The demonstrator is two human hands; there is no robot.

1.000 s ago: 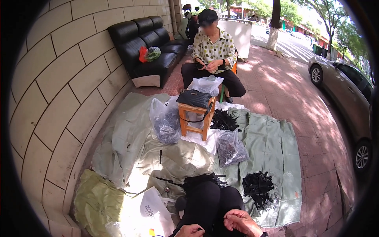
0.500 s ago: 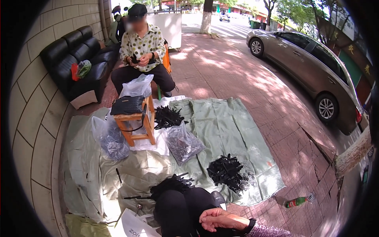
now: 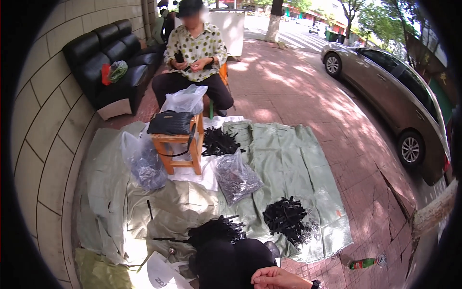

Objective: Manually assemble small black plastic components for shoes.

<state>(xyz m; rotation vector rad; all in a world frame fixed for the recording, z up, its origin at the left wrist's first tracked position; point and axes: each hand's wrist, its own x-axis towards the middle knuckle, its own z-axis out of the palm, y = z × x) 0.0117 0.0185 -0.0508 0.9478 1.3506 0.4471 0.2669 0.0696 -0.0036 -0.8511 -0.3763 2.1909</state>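
Observation:
At the lower edge my right hand [image 3: 270,278] is over my thigh, its fingers curled and pressed together. What they hold, if anything, cannot be made out. My left hand is out of view. Just beyond my knees lies a heap of thin black strips [image 3: 216,231]. To its right, a second pile of black pieces [image 3: 285,216] sits beside a scatter of small clear pieces [image 3: 312,233]. Farther off, a clear plastic bag [image 3: 237,178] filled with small dark parts rests on the green sheet [image 3: 301,159].
A wooden stool [image 3: 196,156] carries a black handbag [image 3: 169,123]. Another full bag [image 3: 144,161] stands to its left. Facing me, a seated person [image 3: 195,53] handles black pieces. A green bottle [image 3: 363,263] lies at right; a white paper bag [image 3: 161,274] is near my left knee.
The view has shifted, so the scene sits farther right. My right hand is lower in the picture, with its fingers more closed. The seated person's hands have moved a little.

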